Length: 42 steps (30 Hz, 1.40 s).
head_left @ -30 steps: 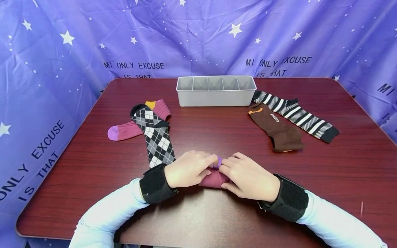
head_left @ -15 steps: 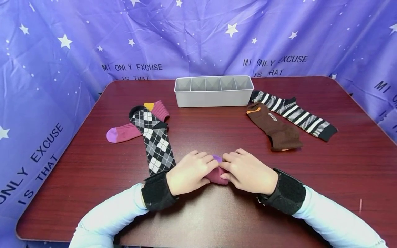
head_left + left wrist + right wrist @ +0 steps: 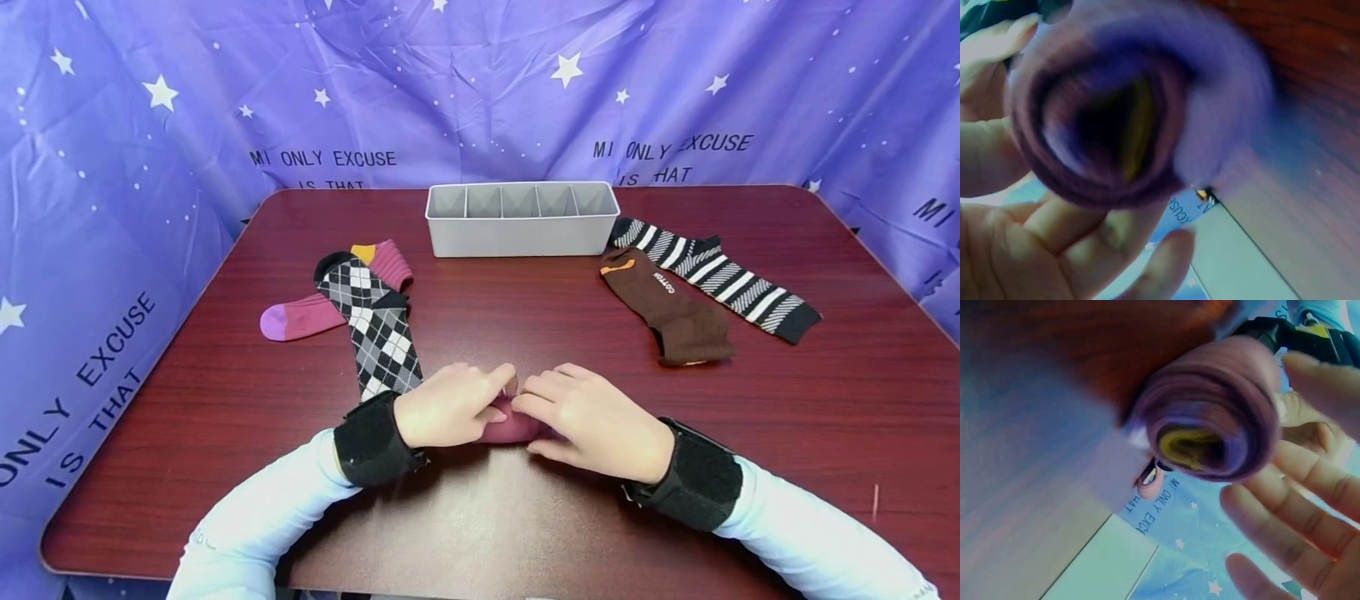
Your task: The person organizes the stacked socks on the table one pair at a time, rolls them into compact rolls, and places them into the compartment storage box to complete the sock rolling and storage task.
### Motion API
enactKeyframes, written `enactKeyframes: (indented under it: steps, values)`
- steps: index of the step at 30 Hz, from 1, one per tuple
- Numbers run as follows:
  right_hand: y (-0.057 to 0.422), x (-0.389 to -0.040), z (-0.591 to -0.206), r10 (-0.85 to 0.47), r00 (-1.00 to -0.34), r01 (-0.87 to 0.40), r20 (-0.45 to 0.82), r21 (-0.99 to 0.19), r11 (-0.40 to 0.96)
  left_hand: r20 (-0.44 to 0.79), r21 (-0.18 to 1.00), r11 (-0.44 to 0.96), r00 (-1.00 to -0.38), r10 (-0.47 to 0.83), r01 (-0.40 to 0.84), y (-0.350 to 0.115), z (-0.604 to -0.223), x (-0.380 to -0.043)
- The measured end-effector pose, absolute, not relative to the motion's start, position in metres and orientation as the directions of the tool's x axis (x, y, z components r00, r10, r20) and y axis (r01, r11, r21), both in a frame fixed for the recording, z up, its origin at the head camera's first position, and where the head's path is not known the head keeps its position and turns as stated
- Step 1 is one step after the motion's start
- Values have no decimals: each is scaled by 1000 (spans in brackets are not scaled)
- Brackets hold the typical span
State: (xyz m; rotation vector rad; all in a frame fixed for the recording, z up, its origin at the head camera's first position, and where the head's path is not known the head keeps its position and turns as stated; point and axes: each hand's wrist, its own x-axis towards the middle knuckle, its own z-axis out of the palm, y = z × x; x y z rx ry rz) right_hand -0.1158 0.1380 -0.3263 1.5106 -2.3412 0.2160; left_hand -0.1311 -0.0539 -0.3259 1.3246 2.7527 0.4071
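Observation:
A maroon sock [image 3: 510, 423] is rolled into a short tube on the table in front of me. Its end in the left wrist view shows purple and maroon layers [image 3: 1222, 119] with yellow inside. My left hand [image 3: 450, 407] pinches the roll's left part between thumb and fingers. From the other side my right hand [image 3: 588, 425] holds it, thumb at the near side and fingers over the top. In the right wrist view the roll's other end [image 3: 1210, 419] shows a yellow core.
A black-and-white argyle sock [image 3: 386, 350] overlaps a maroon sock [image 3: 307, 317] with a purple toe at left. A grey divided box [image 3: 521, 237] stands at the back. At right lie a brown sock [image 3: 667, 312] and a striped sock [image 3: 742, 287].
The purple part of the rolled sock, visible between my hands before, is now hidden in the head view. My left index finger has lifted and bent, and both hands have shifted slightly.

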Motion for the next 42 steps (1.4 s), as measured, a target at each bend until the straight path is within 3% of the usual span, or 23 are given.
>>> enactKeyframes:
  steps: [5, 8, 17, 25, 31, 35, 42]
  values:
    - [136, -115, -327, -881, -338, -923, 332, 68, 379, -105, 395, 628, -646, 756, 670, -55, -321, -130]
    - [135, -116, -327, -881, -330, -926, 340, 62, 371, -84, 389, 623, -647, 758, 679, -56, -319, -129]
    - [134, -118, -329, -866, -353, -914, 353, 66, 399, 302, 92, 640, -634, 712, 763, -56, -317, -120]
    - [132, -119, -331, -852, -390, -893, 349, 82, 442, 369, -119, 705, -628, 685, 699, -50, -315, -100]
    - [132, -121, -331, -855, -416, -881, 311, 94, 463, 345, -228, 714, -631, 695, 662, -47, -317, -95]
    - [133, -121, -329, -836, -432, -878, 337, 55, 476, 302, -201, 700, -637, 709, 685, -47, -320, -102]
    - [133, -113, -325, -799, -435, -885, 415, -31, 465, 131, -38, 686, -677, 725, 727, -51, -321, -121]
